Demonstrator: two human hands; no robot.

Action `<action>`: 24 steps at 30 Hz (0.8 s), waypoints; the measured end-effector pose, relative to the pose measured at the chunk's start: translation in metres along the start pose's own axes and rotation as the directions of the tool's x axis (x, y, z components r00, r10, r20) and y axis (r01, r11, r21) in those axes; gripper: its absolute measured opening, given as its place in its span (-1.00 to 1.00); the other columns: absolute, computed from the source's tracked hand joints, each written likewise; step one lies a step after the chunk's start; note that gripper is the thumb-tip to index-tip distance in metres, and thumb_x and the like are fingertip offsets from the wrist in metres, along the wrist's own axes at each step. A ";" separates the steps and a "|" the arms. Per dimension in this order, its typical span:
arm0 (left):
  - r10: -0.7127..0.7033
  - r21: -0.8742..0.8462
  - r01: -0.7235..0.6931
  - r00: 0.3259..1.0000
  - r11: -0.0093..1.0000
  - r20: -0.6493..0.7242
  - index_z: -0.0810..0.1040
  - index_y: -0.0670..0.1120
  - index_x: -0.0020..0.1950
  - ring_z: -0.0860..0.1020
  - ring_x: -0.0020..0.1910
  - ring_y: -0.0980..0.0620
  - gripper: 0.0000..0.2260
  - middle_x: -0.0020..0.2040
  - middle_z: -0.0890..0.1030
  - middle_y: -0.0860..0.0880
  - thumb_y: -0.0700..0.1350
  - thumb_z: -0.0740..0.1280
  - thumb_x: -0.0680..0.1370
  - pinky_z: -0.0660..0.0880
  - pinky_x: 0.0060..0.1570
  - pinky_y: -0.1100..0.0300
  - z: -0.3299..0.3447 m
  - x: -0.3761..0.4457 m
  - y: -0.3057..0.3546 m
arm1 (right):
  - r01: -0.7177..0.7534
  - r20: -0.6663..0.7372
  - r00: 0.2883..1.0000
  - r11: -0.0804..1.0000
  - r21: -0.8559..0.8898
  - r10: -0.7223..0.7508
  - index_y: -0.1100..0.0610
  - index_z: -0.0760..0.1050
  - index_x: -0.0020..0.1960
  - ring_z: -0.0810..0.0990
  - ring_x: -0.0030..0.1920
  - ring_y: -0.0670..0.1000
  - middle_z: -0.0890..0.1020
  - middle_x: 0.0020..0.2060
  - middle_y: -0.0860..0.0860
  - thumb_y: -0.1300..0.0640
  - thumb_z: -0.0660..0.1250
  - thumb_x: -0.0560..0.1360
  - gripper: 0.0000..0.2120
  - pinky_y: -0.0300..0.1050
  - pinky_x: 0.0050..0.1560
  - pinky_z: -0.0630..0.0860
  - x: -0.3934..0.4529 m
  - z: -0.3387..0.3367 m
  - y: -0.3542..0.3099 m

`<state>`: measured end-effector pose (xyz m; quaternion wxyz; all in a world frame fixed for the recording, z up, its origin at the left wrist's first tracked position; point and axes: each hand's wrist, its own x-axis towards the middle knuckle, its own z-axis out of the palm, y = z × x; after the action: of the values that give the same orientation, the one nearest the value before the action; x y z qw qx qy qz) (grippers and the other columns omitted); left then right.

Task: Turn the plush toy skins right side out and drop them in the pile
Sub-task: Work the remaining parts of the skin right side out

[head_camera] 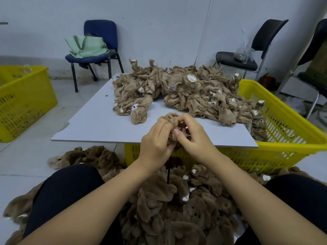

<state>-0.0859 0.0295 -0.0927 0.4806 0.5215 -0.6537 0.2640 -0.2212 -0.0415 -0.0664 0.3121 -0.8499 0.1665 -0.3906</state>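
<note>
- Both hands clamped on one brown plush skin [172, 119], held over the near edge of the white board [99, 121].
- Left hand [156, 140] grips its left side; right hand [192, 134] pinches the fabric, fingers curled in (fuzzy side partly showing).
- Heap of unturned skins [185, 91] on the far half of the board.
- Pile of turned skins [173, 206] on the floor, between the knees.
- Yellow basket [286, 121] under the board, right; second yellow basket [23, 101] far left.
</note>
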 end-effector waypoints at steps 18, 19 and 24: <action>-0.070 -0.265 0.106 0.987 0.958 0.142 0.44 -0.23 0.04 0.43 -0.09 -0.01 -0.85 -0.05 0.47 -0.16 -0.25 0.18 0.50 0.40 -0.08 0.25 -0.005 -0.020 -0.001 | -0.257 0.146 0.959 0.963 0.086 0.243 0.02 0.43 -0.14 0.39 -0.32 -0.05 0.50 -0.25 0.14 0.01 0.53 0.43 -0.74 -0.06 -0.27 0.36 -0.003 -0.017 0.004; -0.133 -0.325 0.174 0.980 0.930 0.145 0.46 -0.20 -0.06 0.41 -0.16 0.05 -0.90 -0.12 0.44 -0.07 -0.23 0.16 0.54 0.36 -0.14 0.27 -0.007 -0.014 -0.001 | -0.245 0.135 0.962 0.968 0.047 0.236 0.03 0.43 -0.17 0.39 -0.34 -0.08 0.48 -0.31 0.06 -0.03 0.51 0.42 -0.73 -0.14 -0.27 0.36 -0.001 -0.019 0.002; -0.315 -0.326 0.409 0.899 0.853 0.305 0.46 0.13 -0.14 0.43 -0.30 0.10 -0.92 -0.30 0.43 0.07 0.03 0.28 0.55 0.33 -0.31 0.15 -0.007 0.019 0.006 | -0.201 -0.054 0.975 0.961 0.189 0.215 0.26 0.58 -0.08 0.62 -0.19 -0.05 0.64 -0.17 0.14 -0.02 0.33 0.50 -0.68 -0.19 -0.15 0.51 0.024 -0.008 -0.022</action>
<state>-0.0894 0.0290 -0.0718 0.5313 0.5602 -0.6348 -0.0291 -0.2111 -0.0415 -0.0344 0.4215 -0.7804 0.2300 -0.4005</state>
